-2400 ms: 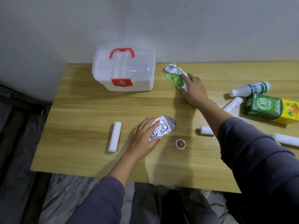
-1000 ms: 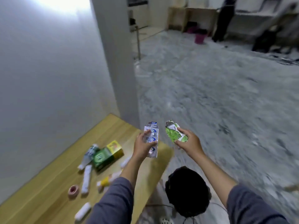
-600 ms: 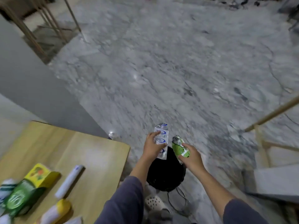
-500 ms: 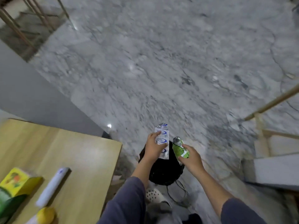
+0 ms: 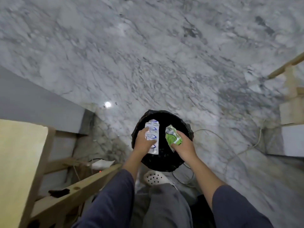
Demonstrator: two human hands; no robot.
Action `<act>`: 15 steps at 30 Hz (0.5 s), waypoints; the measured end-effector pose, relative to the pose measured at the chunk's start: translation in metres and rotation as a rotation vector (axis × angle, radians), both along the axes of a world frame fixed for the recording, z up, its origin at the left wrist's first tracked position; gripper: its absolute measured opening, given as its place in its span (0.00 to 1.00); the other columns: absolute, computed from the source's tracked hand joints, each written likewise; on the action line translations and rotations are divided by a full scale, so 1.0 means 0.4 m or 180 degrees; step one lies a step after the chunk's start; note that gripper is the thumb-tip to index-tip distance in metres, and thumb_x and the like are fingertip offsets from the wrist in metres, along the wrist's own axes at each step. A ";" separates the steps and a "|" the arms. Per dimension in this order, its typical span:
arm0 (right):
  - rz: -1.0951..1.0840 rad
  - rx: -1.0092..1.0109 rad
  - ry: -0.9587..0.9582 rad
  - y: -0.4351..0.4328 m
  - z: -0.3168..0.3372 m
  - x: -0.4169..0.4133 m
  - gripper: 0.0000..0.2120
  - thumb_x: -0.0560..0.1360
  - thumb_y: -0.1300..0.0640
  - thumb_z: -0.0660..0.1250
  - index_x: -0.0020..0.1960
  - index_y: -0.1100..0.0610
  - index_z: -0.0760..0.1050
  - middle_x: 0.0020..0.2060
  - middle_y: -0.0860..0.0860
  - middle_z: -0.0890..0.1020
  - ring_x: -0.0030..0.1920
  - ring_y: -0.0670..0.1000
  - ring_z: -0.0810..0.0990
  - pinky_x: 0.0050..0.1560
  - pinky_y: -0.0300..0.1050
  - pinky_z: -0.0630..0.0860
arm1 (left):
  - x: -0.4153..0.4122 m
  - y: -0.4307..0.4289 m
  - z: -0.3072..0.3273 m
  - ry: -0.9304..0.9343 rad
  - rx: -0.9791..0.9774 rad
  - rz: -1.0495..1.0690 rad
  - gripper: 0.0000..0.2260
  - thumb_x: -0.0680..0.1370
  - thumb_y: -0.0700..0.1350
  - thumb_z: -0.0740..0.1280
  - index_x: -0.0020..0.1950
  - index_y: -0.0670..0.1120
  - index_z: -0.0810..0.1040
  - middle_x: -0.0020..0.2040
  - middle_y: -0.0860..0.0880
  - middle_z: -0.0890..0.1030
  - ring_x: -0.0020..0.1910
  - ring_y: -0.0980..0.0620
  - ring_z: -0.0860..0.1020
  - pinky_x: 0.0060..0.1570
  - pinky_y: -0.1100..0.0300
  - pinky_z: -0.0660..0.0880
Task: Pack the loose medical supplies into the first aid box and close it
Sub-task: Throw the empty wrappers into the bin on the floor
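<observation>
My left hand (image 5: 144, 141) grips a silver foil strip with blue ovals (image 5: 153, 135), held flat over the mouth of a black-lined bin (image 5: 162, 160) on the floor. Just to its right, my right hand (image 5: 184, 145) holds a crumpled green and silver foil wrapper (image 5: 173, 137) over the same bin. Both hands hover above the bin's opening, a small gap between them. The first aid box and the other supplies are out of view.
The wooden table's corner (image 5: 19, 153) and its frame (image 5: 79, 186) lie at lower left. Marble floor (image 5: 148, 63) spreads beyond. Cables (image 5: 230, 153) trail right of the bin, and a white perforated shoe (image 5: 153, 177) shows below it. A wooden frame (image 5: 291, 83) stands at right.
I have turned from the table to face the floor. Both hands, each holding its wrapper, have come down over the black bin, which now fills the space beneath them.
</observation>
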State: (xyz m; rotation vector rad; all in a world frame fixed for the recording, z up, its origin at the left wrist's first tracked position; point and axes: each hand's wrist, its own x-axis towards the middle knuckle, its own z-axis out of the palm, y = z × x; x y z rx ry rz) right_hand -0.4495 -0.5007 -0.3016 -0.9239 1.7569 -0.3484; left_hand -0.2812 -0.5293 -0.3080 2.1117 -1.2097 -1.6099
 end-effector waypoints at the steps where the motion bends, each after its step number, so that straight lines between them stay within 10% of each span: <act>1: 0.0009 0.0043 -0.0067 0.002 -0.004 -0.003 0.30 0.73 0.62 0.67 0.72 0.56 0.61 0.69 0.53 0.70 0.68 0.55 0.69 0.64 0.44 0.68 | 0.001 0.001 0.002 0.0070 0.0028 -0.0016 0.34 0.76 0.33 0.72 0.79 0.40 0.61 0.76 0.46 0.65 0.76 0.45 0.65 0.61 0.66 0.64; 5: 0.0091 0.0308 -0.0137 0.022 0.060 -0.022 0.35 0.75 0.56 0.67 0.75 0.55 0.52 0.74 0.54 0.60 0.73 0.54 0.61 0.71 0.52 0.64 | -0.003 0.025 0.075 0.0014 0.0196 -0.0196 0.41 0.77 0.44 0.73 0.82 0.43 0.51 0.82 0.46 0.56 0.81 0.44 0.58 0.76 0.50 0.62; 15: 0.0528 -0.0064 0.0264 -0.004 0.518 -0.061 0.31 0.77 0.51 0.63 0.75 0.56 0.53 0.75 0.53 0.60 0.73 0.54 0.60 0.72 0.49 0.62 | -0.058 -0.031 0.534 -0.0574 -0.0416 -0.1414 0.36 0.81 0.52 0.66 0.82 0.43 0.51 0.83 0.46 0.53 0.82 0.47 0.55 0.78 0.52 0.58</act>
